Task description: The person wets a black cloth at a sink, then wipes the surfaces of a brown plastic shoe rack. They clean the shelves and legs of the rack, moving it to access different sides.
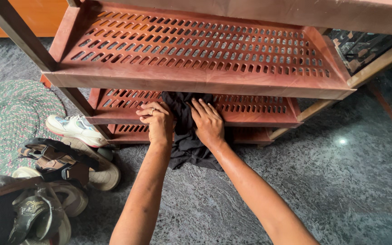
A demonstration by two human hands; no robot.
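- From your head camera: both of your hands reach under the top tier of a reddish-brown slotted rack (196, 81), onto the front of the middle shelf (259, 119).
- Your left hand (156, 119) has its fingers curled closed on the front lip of that shelf, at the left edge of a black cloth (184, 145). A ring shows on one finger.
- Your right hand (208, 122) lies palm down with the fingers stretched out and flat, pressing on the black cloth rather than gripping it.
- The black cloth lies bunched on the middle shelf between your two hands, and its lower part hangs over the front edge down toward the grey stone floor (323, 181).
- To your left, a white sneaker (74, 129) sits just beside the rack's lowest tier, with dark strapped sandals (57, 159) and more worn shoes (37, 208) piled near it.
- A green braided rug (10, 113) lies behind that pile of shoes.
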